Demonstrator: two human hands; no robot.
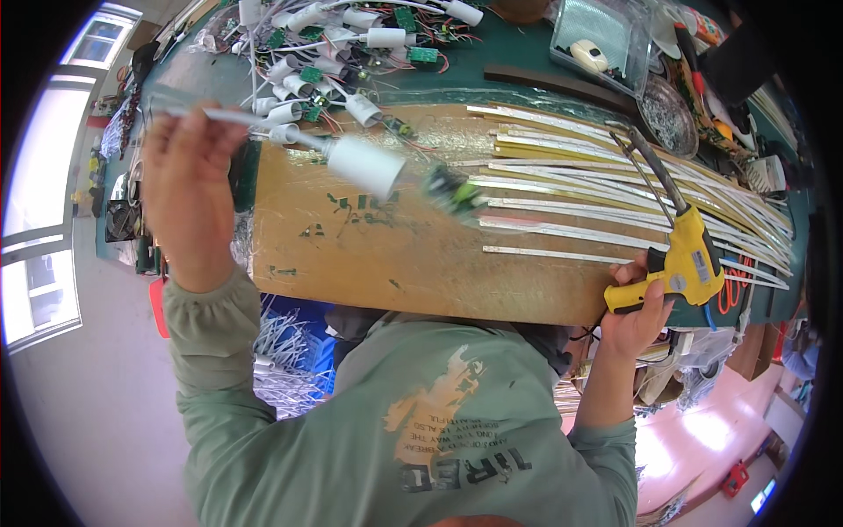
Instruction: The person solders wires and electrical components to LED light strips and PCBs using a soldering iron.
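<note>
L hand [189,198]: fingertips together on a white stem [294,133], pinched nr its outer end; some blur, exact thumb placement can't tell. Stem runs R from the pinch into a white cyl. socket [364,167], held above the brown board [351,255]. Just past socket, further R of same grip: green circuit bd [452,189], badly blurred, so its wire join can't be made out.

R hand [637,316]: clamped round handle of a yellow gun-shaped tool [694,259], fingers wrapped nr the blk trigger; metal tip angles up & L, away from the grip, over flat white/yellow strips [562,186] fanned out beyond and L of that hand.

Containers: clear tray [615,26], well beyond R grip, w/ a cream oval item [588,55] + small dark bits inside. Round dish [645,110], nearer R grip than the tray, w/ silvery bits. Blue crate [323,362], below & R of L grip, under bench level, w/ lots of thin white pcs [285,338].

Pile of sockets & green bds [334,66]: beyond L grip, off to its R.
</note>
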